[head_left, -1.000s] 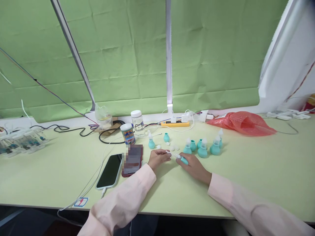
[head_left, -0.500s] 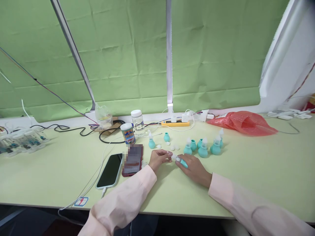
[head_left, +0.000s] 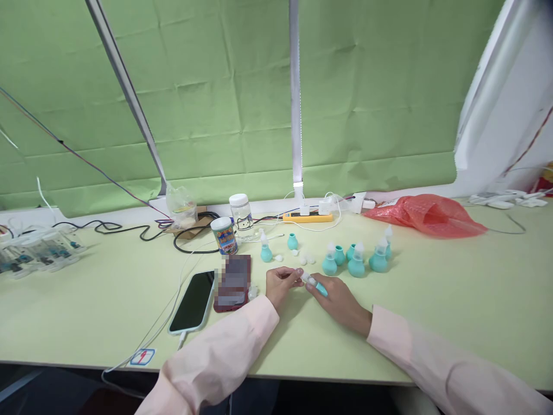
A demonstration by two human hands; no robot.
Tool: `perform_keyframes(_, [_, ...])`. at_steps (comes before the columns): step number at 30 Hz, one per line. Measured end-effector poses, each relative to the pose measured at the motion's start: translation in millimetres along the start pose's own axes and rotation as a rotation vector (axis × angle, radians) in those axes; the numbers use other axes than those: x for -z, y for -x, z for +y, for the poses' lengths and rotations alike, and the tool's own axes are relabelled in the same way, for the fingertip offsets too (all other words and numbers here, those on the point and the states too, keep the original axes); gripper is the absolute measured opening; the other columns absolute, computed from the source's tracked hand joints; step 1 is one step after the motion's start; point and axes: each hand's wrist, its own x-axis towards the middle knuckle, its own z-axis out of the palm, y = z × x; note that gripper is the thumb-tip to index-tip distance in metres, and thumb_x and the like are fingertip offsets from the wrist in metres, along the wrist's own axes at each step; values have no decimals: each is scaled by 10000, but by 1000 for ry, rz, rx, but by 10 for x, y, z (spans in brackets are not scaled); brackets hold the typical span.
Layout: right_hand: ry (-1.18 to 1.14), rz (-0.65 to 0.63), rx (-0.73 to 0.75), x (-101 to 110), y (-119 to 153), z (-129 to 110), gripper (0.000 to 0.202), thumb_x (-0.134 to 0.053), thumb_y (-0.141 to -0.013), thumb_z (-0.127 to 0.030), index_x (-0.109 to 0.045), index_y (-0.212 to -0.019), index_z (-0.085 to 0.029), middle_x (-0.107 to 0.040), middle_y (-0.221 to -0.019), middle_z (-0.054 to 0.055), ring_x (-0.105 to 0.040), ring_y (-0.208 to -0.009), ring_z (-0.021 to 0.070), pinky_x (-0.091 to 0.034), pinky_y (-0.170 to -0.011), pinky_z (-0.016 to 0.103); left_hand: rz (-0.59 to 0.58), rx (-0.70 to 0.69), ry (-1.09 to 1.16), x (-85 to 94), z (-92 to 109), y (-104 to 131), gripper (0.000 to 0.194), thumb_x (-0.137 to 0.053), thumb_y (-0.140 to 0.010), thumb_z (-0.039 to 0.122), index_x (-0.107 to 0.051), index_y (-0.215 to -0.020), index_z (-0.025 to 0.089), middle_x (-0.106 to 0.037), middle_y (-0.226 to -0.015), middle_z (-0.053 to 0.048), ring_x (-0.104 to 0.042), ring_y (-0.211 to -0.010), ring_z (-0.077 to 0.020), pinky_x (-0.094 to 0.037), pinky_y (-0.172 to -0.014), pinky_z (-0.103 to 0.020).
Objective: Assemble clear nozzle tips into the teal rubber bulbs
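Note:
Near the table's middle, my right hand point(head_left: 339, 297) is closed around the teal bulb of a nasal aspirator point(head_left: 320, 287), which lies tilted in the grip. My left hand point(head_left: 280, 283) pinches the translucent nozzle end of the same aspirator, fingers closed. Behind my right hand stand several teal aspirators point(head_left: 356, 265) with clear nozzles, and among them open bulbs point(head_left: 339, 255) without nozzles. Another assembled aspirator point(head_left: 265, 249) and a lone bulb point(head_left: 292, 241) stand beyond my left hand. Small whitish pieces point(head_left: 303, 260) lie between.
Left of my left hand lie a dark red phone point(head_left: 233, 282) and a charging phone point(head_left: 193, 302). Behind them stand a labelled can point(head_left: 224, 236) and a clear jar point(head_left: 242, 214). Further back are a yellow power strip point(head_left: 307, 218) and red bubble wrap point(head_left: 427, 216).
Both hands have shifted only slightly, still holding the same aspirator between them. A clear piece beside the red phone shows more fully now.

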Motion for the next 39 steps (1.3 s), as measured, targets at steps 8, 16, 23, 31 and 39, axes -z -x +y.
perform_keyframes(8, [-375,-84,-77,14,-45,2,302,-337,-764,-391,-474,-627,-160,-458,-482,-28,-423,-451,94,-334,-451,202,26,-50,29,-35,-9,28,215,-653,-513,287,-596,-583,92,-578,-563,-28,-538,-547,-123,-475,-598,-288])
perform_keyframes(16, [-456,-141,-21,73,-71,46,281,-378,-749,-388,-499,-652,-153,-464,-506,-25,-432,-484,93,-337,-463,195,-186,-56,-87,14,39,22,268,-576,-600,350,-621,-586,86,-533,-580,-28,-490,-547,-98,-435,-551,-236])
perform_keyframes(23, [-566,-242,-38,128,-85,26,319,-364,-746,-417,-483,-616,-151,-468,-510,-18,-443,-499,100,-347,-492,205,-262,-129,-215,17,98,52,301,-552,-619,371,-627,-546,89,-507,-588,-36,-447,-522,-83,-399,-501,-212])
perform_keyframes(31, [-539,-233,64,226,-52,-75,305,-344,-761,-407,-479,-647,-158,-483,-566,-7,-459,-571,113,-364,-565,221,-229,-74,-90,-30,110,132,265,-571,-603,355,-631,-586,98,-504,-656,-39,-424,-519,-71,-387,-470,-208])
perform_keyframes(39, [-312,34,49,331,-148,96,219,-402,-732,-354,-492,-684,-161,-500,-633,2,-456,-598,122,-368,-556,227,-87,-114,-60,-9,338,101,283,-517,-634,341,-636,-753,113,-548,-699,-61,-437,-582,-91,-387,-454,-196])
